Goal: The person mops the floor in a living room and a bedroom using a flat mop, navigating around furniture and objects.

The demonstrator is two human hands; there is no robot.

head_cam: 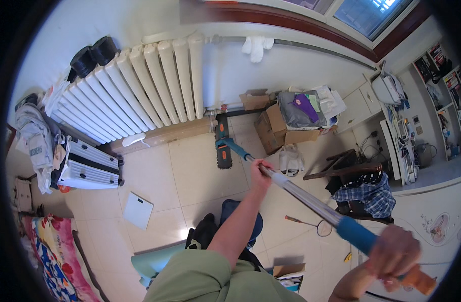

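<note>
A long mop with a steel pole point(310, 200) slants across the view, its flat black, blue and orange head point(223, 141) on the tiled floor by the radiator. My left hand point(261, 174) is closed around the pole just above the blue lower joint. Farther up, my right hand point(393, 253), slightly blurred, grips the blue handle sleeve point(355, 232) near its orange end point(421, 281). The head's far end lies close to the pipe at the wall.
A radiator point(151, 87) lines the wall, with a white suitcase point(88, 164) beside it. Around the floor are a white scale point(138, 210), a cardboard box point(270, 128), a plastic bag point(291, 160), a badminton racket point(302, 221) and a chair with a plaid shirt point(366, 194).
</note>
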